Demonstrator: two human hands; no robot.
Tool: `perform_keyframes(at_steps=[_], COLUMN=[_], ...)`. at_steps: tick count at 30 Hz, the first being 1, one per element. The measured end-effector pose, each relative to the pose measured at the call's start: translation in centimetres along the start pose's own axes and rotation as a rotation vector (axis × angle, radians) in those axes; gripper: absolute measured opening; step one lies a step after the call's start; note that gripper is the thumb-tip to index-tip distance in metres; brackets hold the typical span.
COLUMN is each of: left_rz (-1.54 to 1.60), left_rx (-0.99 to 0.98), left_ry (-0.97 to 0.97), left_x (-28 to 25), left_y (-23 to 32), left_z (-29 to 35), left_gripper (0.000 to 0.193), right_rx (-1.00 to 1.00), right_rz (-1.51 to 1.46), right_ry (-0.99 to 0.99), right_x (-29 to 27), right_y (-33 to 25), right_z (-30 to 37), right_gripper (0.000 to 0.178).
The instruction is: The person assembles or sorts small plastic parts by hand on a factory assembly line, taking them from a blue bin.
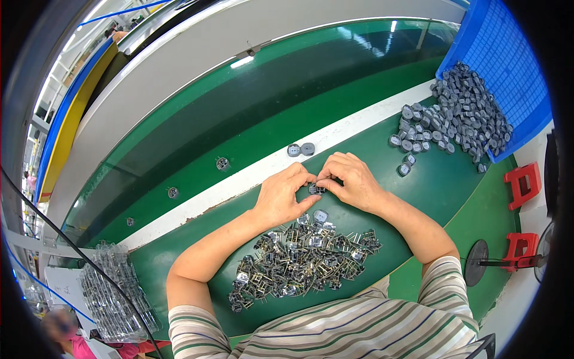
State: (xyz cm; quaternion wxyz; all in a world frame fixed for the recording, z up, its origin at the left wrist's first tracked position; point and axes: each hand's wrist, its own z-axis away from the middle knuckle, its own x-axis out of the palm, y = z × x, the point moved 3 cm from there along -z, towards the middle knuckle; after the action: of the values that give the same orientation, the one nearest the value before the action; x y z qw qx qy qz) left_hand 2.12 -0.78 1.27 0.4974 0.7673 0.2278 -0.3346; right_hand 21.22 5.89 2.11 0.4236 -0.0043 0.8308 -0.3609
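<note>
A small metal part sits pinched between the fingertips of both hands, just above the green work surface near the middle of the view. The left hand closes on it from 9 o'clock, the right hand from 3 o'clock, thumbs and forefingers meeting on it. At 6 o'clock, just below the hands, lies a heap of metal pin parts. At 12 o'clock two grey round caps rest on the white strip. Toward 2 o'clock a pile of grey round caps spills from a tipped blue crate. At 8 o'clock, well apart, stands a stack of clear trays
</note>
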Motion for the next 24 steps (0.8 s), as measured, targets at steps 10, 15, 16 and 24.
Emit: perform_keyframes(at_steps=[10,15,16,24], left_rz=[0.011,0.029,0.044,0.114], left_rx=[-0.028,-0.036,-0.041,-0.103], left_ry=[0.011,0.012,0.013,0.275], left_x=[0.2,0.1,0.2,-2.7], left_y=[-0.3,-0.3,-0.3,-3.6], left_z=[-0.2,-0.1,0.0,-1.3], left_gripper=[0.040,0.038,0.036,0.028], right_rx=[-0.054,-0.149,-0.150,0.129], right_rz=[0.057,0.141,0.142,-0.299], right_ry=[0.052,0.032,0.034,-0.298], right_x=[0.4,0.6,0.7,-1.4], right_y=[-0.4,-1.4,-1.0,0.5], right_z=[-0.3,-0.2,-0.1,0.1], right_gripper=[0.012,0.014,0.014,0.026])
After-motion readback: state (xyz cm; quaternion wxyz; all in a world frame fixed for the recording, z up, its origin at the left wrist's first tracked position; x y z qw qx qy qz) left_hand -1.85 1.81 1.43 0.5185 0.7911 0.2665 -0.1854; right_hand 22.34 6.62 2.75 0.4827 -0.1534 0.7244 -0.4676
